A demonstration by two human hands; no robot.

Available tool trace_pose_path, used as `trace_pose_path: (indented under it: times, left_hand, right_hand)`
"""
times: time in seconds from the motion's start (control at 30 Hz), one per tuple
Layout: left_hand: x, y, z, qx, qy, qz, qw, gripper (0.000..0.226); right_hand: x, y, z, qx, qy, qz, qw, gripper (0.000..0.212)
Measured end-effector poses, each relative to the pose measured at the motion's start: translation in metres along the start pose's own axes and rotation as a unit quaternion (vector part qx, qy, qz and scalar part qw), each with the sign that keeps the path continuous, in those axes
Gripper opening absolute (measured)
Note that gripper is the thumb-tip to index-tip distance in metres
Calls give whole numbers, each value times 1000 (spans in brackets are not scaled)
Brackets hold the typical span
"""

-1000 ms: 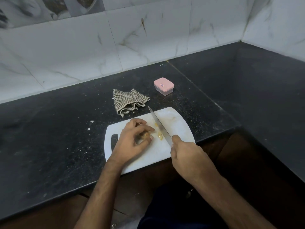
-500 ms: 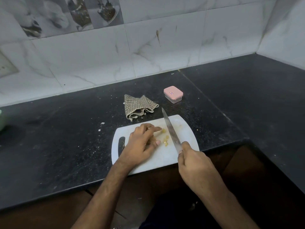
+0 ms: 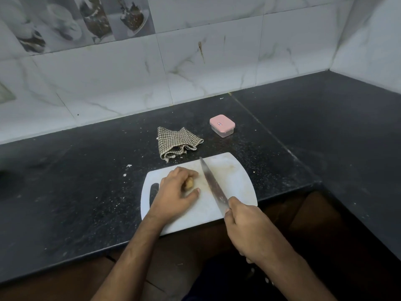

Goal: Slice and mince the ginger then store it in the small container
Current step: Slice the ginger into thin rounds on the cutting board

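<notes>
On the white cutting board (image 3: 236, 181) at the black tabletop's (image 3: 86, 192) near edge, the left hand (image 3: 173, 192) curls its fingers (image 3: 188, 172) over the ginger (image 3: 189, 183), gripping it. The right hand (image 3: 249, 229) grasps the knife (image 3: 211, 183), blade just beside the ginger, perhaps touching the board. Behind lie a checked cloth (image 3: 176, 142) and the lidded pink small container (image 3: 222, 125).

Two bare forearms reach forward. The left hand (image 3: 173, 192) lies palm down, fingers curled over a ginger piece (image 3: 189, 183). Just to its right, the right hand (image 3: 249, 227) grips a knife (image 3: 211, 184), blade angled forward-left.
</notes>
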State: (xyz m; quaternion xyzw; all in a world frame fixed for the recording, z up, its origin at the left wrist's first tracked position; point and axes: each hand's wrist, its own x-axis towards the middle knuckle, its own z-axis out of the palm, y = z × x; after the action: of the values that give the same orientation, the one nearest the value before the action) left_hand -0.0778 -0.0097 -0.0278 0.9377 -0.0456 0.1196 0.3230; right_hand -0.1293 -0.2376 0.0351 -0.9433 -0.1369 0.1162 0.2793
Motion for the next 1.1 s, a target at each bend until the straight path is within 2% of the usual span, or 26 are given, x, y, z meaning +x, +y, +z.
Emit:
trace_pose_path:
  times: [0.17,0.33,0.77,1.1]
  left_hand:
    - [-2,-1,2,-102,37,-66,992,31]
    - [-3,-3,-2,-97,27,-66,993,27]
    - [0,0,0,-82,21,-69,994,37]
    - [-2,2,-1,-81,25,-75,994,37]
  right_hand:
    - [10,-7,9,-38,-21,14,999,15]
    - [21,-8,3,-63,-25,27,997,6]
    - [25,14,-12,-88,11,55,995,9]
    - [20,14,-12,-104,66,42,992,6]
